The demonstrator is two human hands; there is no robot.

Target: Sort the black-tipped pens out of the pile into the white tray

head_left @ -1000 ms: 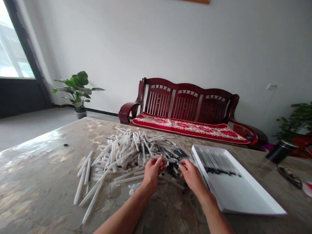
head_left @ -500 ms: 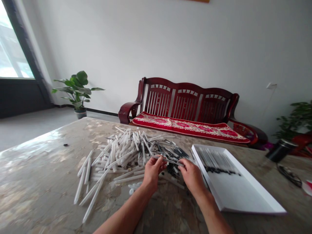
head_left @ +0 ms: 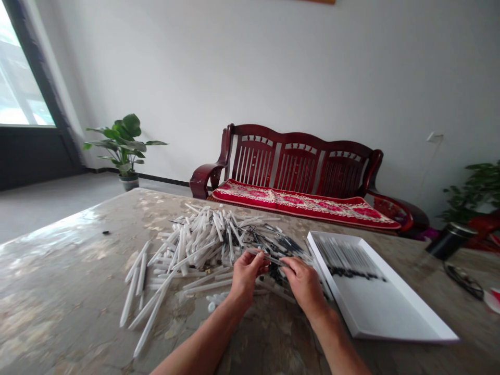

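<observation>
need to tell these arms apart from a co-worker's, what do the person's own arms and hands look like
The left hand and right hand are bare, with no gloves, and no ring or watch shows. The left forearm and right forearm are bare too: no sleeve, band or cable is visible as far as the frame shows them.

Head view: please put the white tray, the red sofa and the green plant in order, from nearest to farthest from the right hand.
From the right hand:
1. White tray: just to its right, on the table.
2. Red sofa: straight ahead, beyond the table.
3. Green plant: far left, by the wall.
</observation>
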